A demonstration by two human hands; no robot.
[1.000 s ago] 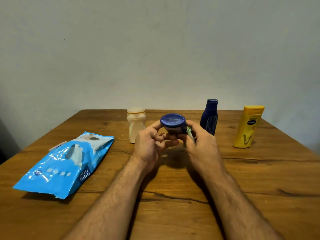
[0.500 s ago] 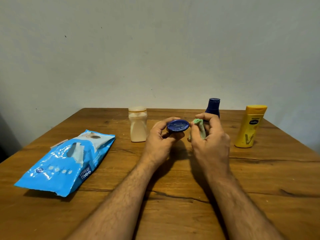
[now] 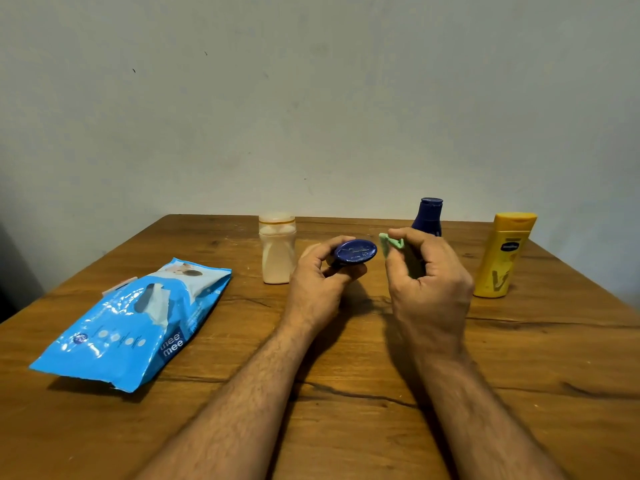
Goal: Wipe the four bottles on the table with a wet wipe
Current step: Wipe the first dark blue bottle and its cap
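Blue and round, a small jar (image 3: pixel 355 252) was gripped in the left hand (image 3: pixel 320 282), fingers curled round its body and its flat face tilted up toward the camera, raised above the wooden table (image 3: pixel 346 427). Just beside it but apart, the right hand (image 3: pixel 427 285) pinched a crumpled green wet wipe (image 3: pixel 393 244) between thumb and fingertips; how much of the wipe lay folded in the palm could not be told. Behind stood a cream bottle (image 3: pixel 277 251), a dark blue bottle (image 3: pixel 427 216) partly hidden by the right hand, and a yellow bottle (image 3: pixel 502 254), all upright. A blue wipes packet (image 3: pixel 135 323) lay to the left. The step in hand appeared to be wiping the jar; the next move would call for bringing the wipe onto its surface, or setting it down and choosing another bottle.
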